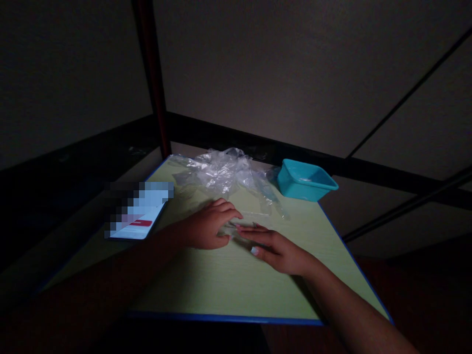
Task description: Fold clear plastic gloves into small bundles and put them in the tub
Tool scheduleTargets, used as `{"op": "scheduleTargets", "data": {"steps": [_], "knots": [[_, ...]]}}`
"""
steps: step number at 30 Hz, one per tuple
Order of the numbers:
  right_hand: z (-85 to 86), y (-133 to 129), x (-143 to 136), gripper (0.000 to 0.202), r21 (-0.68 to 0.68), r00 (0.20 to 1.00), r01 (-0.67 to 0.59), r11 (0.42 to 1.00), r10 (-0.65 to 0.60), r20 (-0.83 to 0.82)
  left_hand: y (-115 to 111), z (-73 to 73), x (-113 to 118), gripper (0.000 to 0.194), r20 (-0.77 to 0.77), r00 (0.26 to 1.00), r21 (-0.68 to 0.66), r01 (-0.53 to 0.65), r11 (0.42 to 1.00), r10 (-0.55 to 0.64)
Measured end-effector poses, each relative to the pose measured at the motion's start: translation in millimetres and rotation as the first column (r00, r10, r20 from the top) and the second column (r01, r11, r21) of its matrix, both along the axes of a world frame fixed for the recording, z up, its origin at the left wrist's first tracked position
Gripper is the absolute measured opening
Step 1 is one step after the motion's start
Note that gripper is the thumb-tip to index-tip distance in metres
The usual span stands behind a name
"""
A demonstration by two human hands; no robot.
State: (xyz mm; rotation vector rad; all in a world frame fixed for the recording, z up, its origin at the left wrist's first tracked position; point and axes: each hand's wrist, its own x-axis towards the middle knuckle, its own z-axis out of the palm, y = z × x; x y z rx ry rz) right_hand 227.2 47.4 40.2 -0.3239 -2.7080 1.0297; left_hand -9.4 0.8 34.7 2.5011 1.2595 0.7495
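Observation:
My left hand (212, 225) is over the middle of the light green table (236, 290), its fingers spread and curved toward the right. Facing it, my right hand (275, 246) has its fingers stretched out to the left, the thumb apart from them. Between and just beyond the fingertips lies a flat piece of clear plastic (254, 209), whose near edge is hard to make out. Neither hand is closed on it. Crumpled clear plastic bags (224, 169) are heaped behind the hands at the table's far side.
A turquoise basket (304, 189) stands at the far right corner. On the left edge a lit phone or tablet (140, 223) lies near my left forearm. Walls rise behind and to the left of the table.

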Motion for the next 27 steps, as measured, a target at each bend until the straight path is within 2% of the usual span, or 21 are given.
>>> {"op": "scheduleTargets", "data": {"steps": [3, 11, 19, 24, 27], "knots": [[-2.7, 2.2, -1.0, 0.043, -0.037, 0.998, -0.004, 0.999, 0.002, -0.067, -1.6, -1.7, 1.4, 0.048, -0.070, 0.997, -0.005, -0.028, 1.000, 0.028], [-5.5, 3.2, -0.3, 0.044, -0.102, 0.998, 0.035, 0.994, -0.040, -0.052, -4.6, -8.6, 6.4, 0.049, -0.110, 0.994, -0.027, -0.032, 0.999, 0.029], [-7.3, 4.8, 0.0, 0.041, -0.122, 0.999, 0.025, 0.992, -0.029, -0.034, 2.9, -2.9, -2.8, 0.046, 0.134, 0.991, -0.153, 0.021, 0.988, 0.000], [-6.3, 5.2, 0.0, 0.040, -0.136, 0.999, 0.021, 0.990, -0.027, -0.046, 13.0, -1.2, -15.2, 0.027, 0.272, 0.951, -0.332, -0.048, 0.942, 0.144], [-5.6, 5.5, 0.0, 0.040, -0.139, 0.998, 0.020, 0.990, -0.028, -0.052, 18.3, -2.2, -20.6, 0.021, 0.297, 0.927, -0.369, -0.111, 0.923, 0.231]]}}
